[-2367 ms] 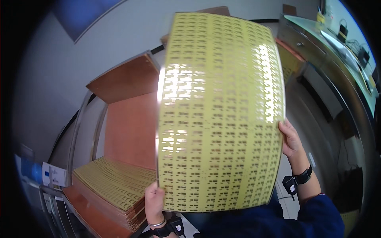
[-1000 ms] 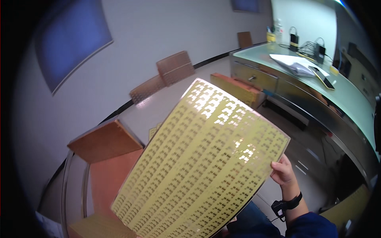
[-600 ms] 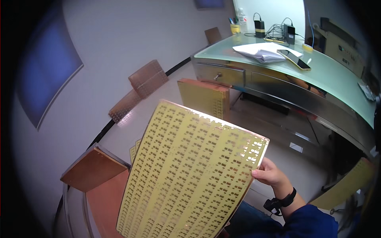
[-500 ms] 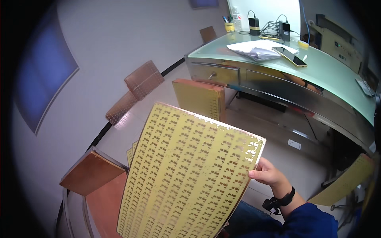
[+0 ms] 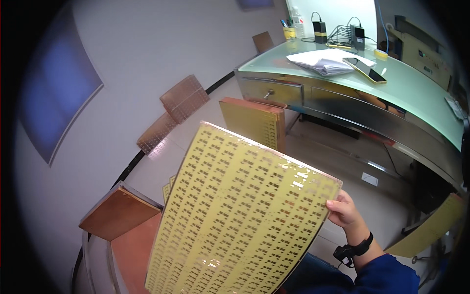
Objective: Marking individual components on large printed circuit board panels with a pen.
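Observation:
A large yellow-green circuit board panel [image 5: 240, 210] with rows of small dark rectangular marks hangs tilted in front of me. My right hand [image 5: 342, 209] closes on its right edge, just below the upper right corner, thumb on the front face and the other fingers mostly behind it. A dark band with a small black device [image 5: 350, 251] circles my right wrist, below which is a blue sleeve. My left hand does not show; the panel's lower end runs out of the picture. Behind the panel, a thick stack of similar panels [image 5: 247, 120] stands upright on the floor.
Copper-coloured boards [image 5: 120, 210] rest at lower left beside a reddish flat surface [image 5: 134, 252]. More copper panels [image 5: 183, 98] lean by the wall. A glass-topped desk [image 5: 274, 61] holds papers [image 5: 320, 62], a phone [image 5: 364, 71] and chargers [image 5: 319, 32]. Another panel [image 5: 426, 230] leans at right.
My right hand and the panel's upper right corner have moved slightly right and down. The panel has tilted a little, shifting the glare on it. The whole view has shifted slightly too.

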`<state>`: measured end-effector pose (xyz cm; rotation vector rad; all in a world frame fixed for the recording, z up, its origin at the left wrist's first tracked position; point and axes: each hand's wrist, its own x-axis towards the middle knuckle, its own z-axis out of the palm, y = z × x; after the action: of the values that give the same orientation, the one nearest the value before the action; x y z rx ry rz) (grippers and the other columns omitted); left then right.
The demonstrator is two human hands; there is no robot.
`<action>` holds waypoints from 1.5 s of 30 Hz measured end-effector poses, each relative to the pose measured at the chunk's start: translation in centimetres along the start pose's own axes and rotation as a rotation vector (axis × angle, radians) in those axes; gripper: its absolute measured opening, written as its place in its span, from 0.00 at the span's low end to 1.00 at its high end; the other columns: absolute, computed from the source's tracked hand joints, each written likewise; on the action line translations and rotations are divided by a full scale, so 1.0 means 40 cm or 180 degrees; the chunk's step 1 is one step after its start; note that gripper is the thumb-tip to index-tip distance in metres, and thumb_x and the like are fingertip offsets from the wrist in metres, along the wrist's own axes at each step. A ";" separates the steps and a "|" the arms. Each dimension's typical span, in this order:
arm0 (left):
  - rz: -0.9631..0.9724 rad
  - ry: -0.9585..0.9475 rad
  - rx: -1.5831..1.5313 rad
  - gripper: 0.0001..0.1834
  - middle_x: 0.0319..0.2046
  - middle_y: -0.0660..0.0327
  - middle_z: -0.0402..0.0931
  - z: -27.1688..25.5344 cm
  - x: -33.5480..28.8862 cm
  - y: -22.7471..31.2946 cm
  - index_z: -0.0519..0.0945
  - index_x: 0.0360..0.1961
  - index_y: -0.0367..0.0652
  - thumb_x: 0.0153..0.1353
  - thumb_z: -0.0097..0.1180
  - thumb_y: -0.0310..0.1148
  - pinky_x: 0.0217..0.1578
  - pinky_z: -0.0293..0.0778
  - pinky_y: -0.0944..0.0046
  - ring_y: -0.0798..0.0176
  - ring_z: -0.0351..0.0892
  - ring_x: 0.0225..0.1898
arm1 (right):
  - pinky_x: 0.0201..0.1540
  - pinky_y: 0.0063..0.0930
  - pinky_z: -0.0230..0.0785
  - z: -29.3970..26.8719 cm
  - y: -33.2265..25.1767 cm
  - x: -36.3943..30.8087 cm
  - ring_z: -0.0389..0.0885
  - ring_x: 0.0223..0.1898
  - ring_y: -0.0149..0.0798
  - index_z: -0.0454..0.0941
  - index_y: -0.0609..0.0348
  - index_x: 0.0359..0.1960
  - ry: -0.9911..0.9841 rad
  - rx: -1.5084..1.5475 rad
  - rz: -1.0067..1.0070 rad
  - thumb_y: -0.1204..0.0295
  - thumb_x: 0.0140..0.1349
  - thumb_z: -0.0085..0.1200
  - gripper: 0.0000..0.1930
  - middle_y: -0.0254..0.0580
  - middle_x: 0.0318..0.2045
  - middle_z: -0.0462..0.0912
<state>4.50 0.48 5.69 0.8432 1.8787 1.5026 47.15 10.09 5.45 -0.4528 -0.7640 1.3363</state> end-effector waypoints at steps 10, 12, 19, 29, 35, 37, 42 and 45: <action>-0.0047 0.0200 -0.0449 0.24 0.52 0.45 0.67 -0.008 0.013 -0.014 0.66 0.54 0.26 0.68 0.36 0.39 0.53 0.64 0.56 0.50 0.67 0.51 | 0.59 0.37 0.63 -0.039 0.005 -0.014 0.72 0.56 0.43 0.61 0.70 0.59 0.0036 -0.0054 0.0045 0.78 0.56 0.54 0.28 0.52 0.54 0.72; -0.0069 0.0241 -0.0532 0.24 0.53 0.46 0.67 -0.012 0.007 -0.020 0.66 0.54 0.27 0.68 0.36 0.39 0.53 0.64 0.57 0.50 0.67 0.51 | 0.59 0.37 0.63 -0.043 0.007 -0.014 0.72 0.56 0.44 0.61 0.70 0.59 -0.0013 -0.0092 0.0056 0.78 0.56 0.54 0.28 0.52 0.54 0.72; -0.0242 0.0413 -0.0766 0.25 0.53 0.47 0.67 -0.033 0.007 -0.003 0.65 0.55 0.28 0.69 0.36 0.41 0.53 0.64 0.57 0.52 0.67 0.52 | 0.55 0.39 0.69 -0.043 0.027 0.004 0.75 0.52 0.45 0.63 0.70 0.57 0.0299 0.0169 0.0002 0.69 0.63 0.50 0.24 0.53 0.53 0.74; -0.0313 -0.0603 -0.1428 0.33 0.65 0.52 0.55 -0.162 0.024 0.021 0.58 0.63 0.33 0.68 0.38 0.49 0.60 0.57 0.55 0.56 0.55 0.63 | 0.52 0.33 0.72 -0.165 0.063 0.098 0.78 0.49 0.42 0.67 0.69 0.52 0.1076 0.0415 -0.0172 0.63 0.70 0.37 0.20 0.51 0.49 0.76; -0.0342 -0.1547 -0.3915 0.37 0.65 0.52 0.55 -0.146 0.025 -0.005 0.59 0.65 0.41 0.64 0.39 0.57 0.64 0.51 0.51 0.57 0.55 0.65 | 0.54 0.35 0.70 -0.172 0.096 0.094 0.76 0.51 0.43 0.67 0.68 0.53 0.1123 0.0915 0.0104 0.60 0.71 0.34 0.22 0.52 0.51 0.75; -0.0357 -0.1744 -0.4223 0.37 0.64 0.56 0.58 -0.067 0.039 -0.011 0.60 0.64 0.43 0.64 0.39 0.59 0.65 0.50 0.53 0.59 0.57 0.64 | 0.57 0.35 0.68 -0.150 0.124 0.098 0.73 0.55 0.43 0.64 0.68 0.56 0.1046 0.1116 0.0043 0.60 0.71 0.32 0.23 0.51 0.53 0.73; -0.0172 -0.2028 -0.4803 0.36 0.61 0.59 0.64 0.132 -0.020 0.049 0.62 0.63 0.43 0.63 0.40 0.59 0.64 0.54 0.59 0.62 0.63 0.59 | 0.59 0.37 0.65 0.041 0.181 0.053 0.69 0.59 0.43 0.59 0.65 0.60 0.0983 0.1251 0.0170 0.61 0.72 0.32 0.23 0.47 0.59 0.68; -0.0187 -0.1368 -0.4556 0.24 0.57 0.54 0.66 0.198 -0.034 0.115 0.61 0.61 0.38 0.67 0.45 0.38 0.57 0.66 0.56 0.57 0.67 0.58 | 0.59 0.42 0.65 0.073 0.204 0.006 0.69 0.59 0.46 0.51 0.66 0.64 0.0651 0.0965 0.0426 0.63 0.70 0.38 0.26 0.50 0.62 0.63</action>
<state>11.99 5.02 8.72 0.3127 0.2376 1.8815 39.41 11.58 1.87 -0.3952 -0.3588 1.4763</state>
